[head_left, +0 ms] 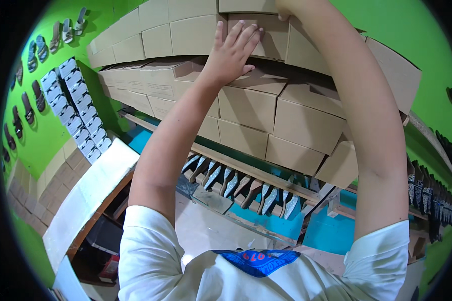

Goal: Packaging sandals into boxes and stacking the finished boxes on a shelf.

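My left hand point(232, 54) has its fingers spread, the fingertips lying against the front of a brown cardboard box point(272, 39) in the upper row. My right arm stretches up past the stack. Only a bit of my right hand point(285, 9) shows at the top edge, beside that same box and close to the box above it. Its fingers are mostly cut off by the picture's edge. Below my left hand is a lower tier of brown boxes point(247, 108), several of them stacked close together.
Under the boxes, a wooden rail point(246, 173) carries a row of glittery shoes point(231, 181). White-and-grey packs point(88, 120) stand in columns at left, near sandals point(55, 34) on a green wall. A white-topped counter point(98, 188) is at lower left; dark shoes point(427, 193) hang at right.
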A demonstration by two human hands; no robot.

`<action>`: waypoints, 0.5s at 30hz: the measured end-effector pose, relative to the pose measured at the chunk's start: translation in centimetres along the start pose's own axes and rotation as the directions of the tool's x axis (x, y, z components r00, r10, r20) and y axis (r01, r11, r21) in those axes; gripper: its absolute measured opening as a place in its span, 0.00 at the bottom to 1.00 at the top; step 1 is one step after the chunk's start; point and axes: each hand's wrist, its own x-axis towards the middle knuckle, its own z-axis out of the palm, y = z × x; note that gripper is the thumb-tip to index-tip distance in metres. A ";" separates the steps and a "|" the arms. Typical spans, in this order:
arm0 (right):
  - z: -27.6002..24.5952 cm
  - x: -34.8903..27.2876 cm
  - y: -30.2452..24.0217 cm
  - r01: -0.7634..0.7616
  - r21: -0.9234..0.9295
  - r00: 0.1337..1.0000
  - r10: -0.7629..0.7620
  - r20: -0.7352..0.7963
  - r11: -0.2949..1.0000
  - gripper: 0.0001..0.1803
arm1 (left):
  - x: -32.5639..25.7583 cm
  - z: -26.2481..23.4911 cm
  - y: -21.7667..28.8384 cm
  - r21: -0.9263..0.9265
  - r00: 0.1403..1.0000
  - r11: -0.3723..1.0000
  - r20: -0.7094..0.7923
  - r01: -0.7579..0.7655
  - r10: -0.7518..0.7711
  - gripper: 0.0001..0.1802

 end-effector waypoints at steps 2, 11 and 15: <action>0.9 0.8 0.1 -0.019 -0.061 0.999 0.017 -0.029 0.998 0.44 | 1.0 0.2 0.6 -0.027 1.000 0.999 -0.006 0.020 -0.020 0.51; 1.5 2.3 0.2 -0.038 -0.107 0.991 0.052 0.126 0.994 0.50 | 3.0 -0.9 0.1 -0.082 0.998 0.994 -0.007 0.069 -0.069 0.54; 1.0 2.2 3.4 0.158 0.186 0.948 -0.202 0.245 0.970 0.59 | 3.0 -1.0 0.2 0.082 0.993 0.990 0.023 0.117 -0.119 0.53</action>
